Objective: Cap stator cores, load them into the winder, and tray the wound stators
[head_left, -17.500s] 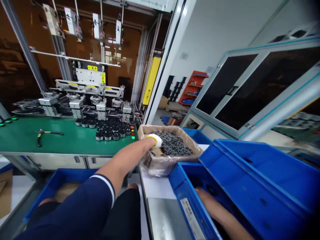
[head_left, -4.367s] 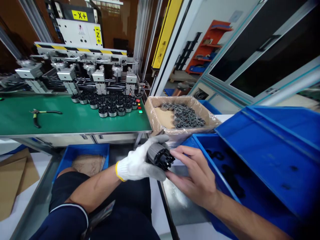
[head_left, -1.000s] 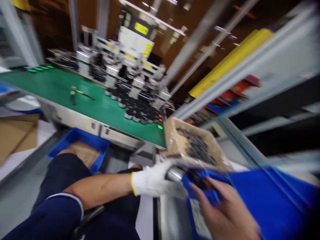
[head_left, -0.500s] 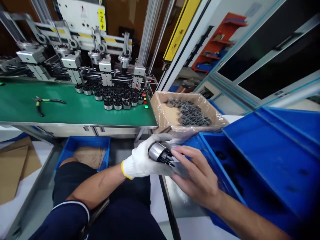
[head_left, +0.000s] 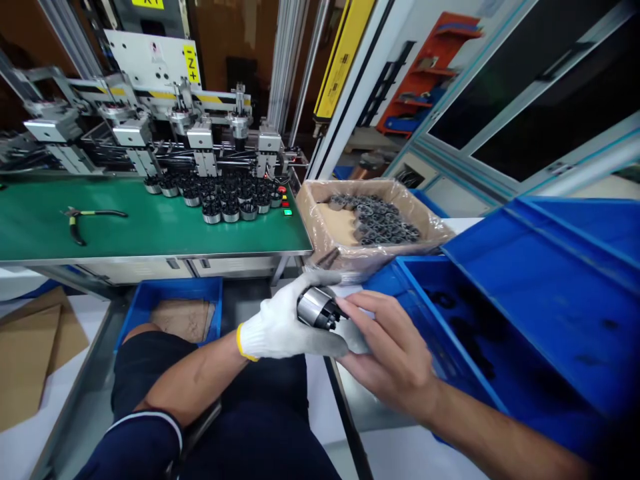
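My left hand (head_left: 287, 323), in a white glove with a yellow cuff, is wrapped around a motor stator core (head_left: 314, 307), a short silver metal cylinder with black plastic prongs at its right end. The stator core is tilted, with the prongs facing my right hand (head_left: 393, 350). That hand is bare. Its index finger and thumb are bent around the black end, fingertips against the prongs. The fingers partly hide this end, and the gloved fingers cover part of the cylinder's side.
Several similar stator cores (head_left: 230, 212) stand on the green bench (head_left: 150, 233), by a fixture machine (head_left: 200, 137). Pliers (head_left: 77, 220) lie left. A plastic-lined carton (head_left: 320, 253) holds grey metal cores. Blue bins (head_left: 450, 347) at right contain black parts; another blue bin (head_left: 133, 310) sits below the bench.
My right fingers have moved in closer on the black end, and the prongs stick out less from the cylinder. My left hand keeps its hold. The view has shifted slightly.
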Action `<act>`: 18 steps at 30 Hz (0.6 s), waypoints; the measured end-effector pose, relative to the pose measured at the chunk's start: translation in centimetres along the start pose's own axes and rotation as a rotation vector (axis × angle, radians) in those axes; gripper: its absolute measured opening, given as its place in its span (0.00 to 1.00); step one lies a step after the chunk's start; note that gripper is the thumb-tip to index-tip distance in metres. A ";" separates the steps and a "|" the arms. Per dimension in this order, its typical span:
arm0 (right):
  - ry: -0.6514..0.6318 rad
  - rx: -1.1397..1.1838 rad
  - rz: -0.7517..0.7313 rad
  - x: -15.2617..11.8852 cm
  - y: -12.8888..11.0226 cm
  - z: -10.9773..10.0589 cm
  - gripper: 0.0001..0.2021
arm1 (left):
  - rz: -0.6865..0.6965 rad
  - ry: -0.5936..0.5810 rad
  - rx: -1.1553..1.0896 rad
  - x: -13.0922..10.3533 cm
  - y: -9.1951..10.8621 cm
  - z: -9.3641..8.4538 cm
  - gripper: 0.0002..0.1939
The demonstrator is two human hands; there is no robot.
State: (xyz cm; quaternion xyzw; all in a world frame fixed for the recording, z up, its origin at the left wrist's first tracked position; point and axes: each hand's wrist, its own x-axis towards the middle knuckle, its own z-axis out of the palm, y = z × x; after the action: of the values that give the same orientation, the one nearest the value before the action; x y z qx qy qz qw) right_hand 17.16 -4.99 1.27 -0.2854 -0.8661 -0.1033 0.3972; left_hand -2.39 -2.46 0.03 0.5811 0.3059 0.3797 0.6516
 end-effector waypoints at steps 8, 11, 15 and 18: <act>-0.037 -0.082 -0.055 0.1 -0.1 0.2 0.20 | -0.043 0.019 0.018 0.3 0.2 -0.3 0.37; -0.021 -0.065 -0.016 0.1 -0.1 0.5 0.20 | -0.060 0.032 0.055 0.3 -0.3 -0.2 0.37; -0.019 -0.045 0.016 -0.2 0.0 1.0 0.19 | -0.039 0.099 0.113 0.0 -1.9 0.1 0.38; -0.004 -0.014 0.049 -0.4 0.2 1.5 0.18 | -0.022 0.137 0.123 0.0 -3.3 0.0 0.38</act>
State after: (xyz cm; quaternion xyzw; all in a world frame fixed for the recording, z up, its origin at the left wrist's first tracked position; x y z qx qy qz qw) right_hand 16.52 -4.34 -0.02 -0.3095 -0.8590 -0.0992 0.3956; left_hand -1.90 -2.55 -3.27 0.5893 0.3788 0.3921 0.5962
